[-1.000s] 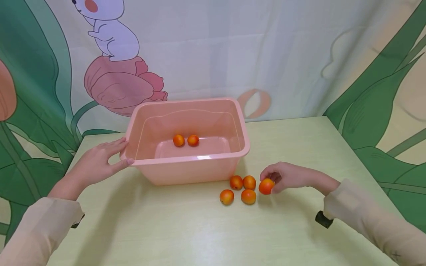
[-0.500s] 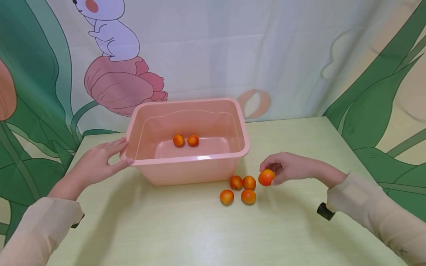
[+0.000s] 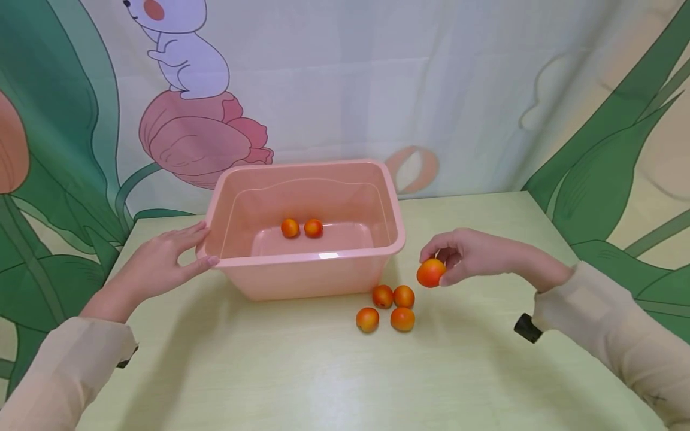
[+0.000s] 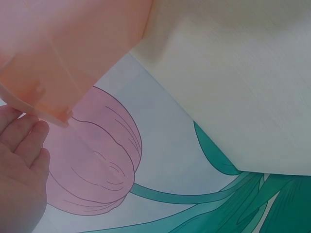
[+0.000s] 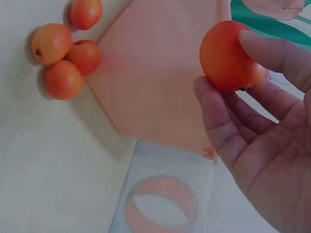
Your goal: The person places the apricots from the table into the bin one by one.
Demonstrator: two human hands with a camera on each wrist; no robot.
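Observation:
In the head view, a pink plastic tub (image 3: 309,275) stands near the table's far edge. Two round orange-red fruits (image 3: 302,228) lie inside it. My left hand (image 3: 156,266) rests on the tub's left front corner, thumb at the front rim and fingers along the left side. My right hand (image 3: 471,257) pinches another orange-red fruit (image 3: 430,273) between thumb and fingertips, above the table to the right of the tub. The right wrist view shows this held fruit (image 5: 228,56) close up, a small dark spot at its lower end. Several similar fruits (image 3: 402,319) lie by the tub's front right corner.
The pale table (image 3: 302,371) carries the tub and the loose fruits. Behind it hangs a printed curtain (image 3: 458,90) with a cartoon animal and plants. A dark cylindrical object (image 3: 527,328) sticks out at the right cuff.
My right hand has lifted the fruit up off the table, away from the loose fruits. My left hand stays on the tub, and the other fruits have not moved.

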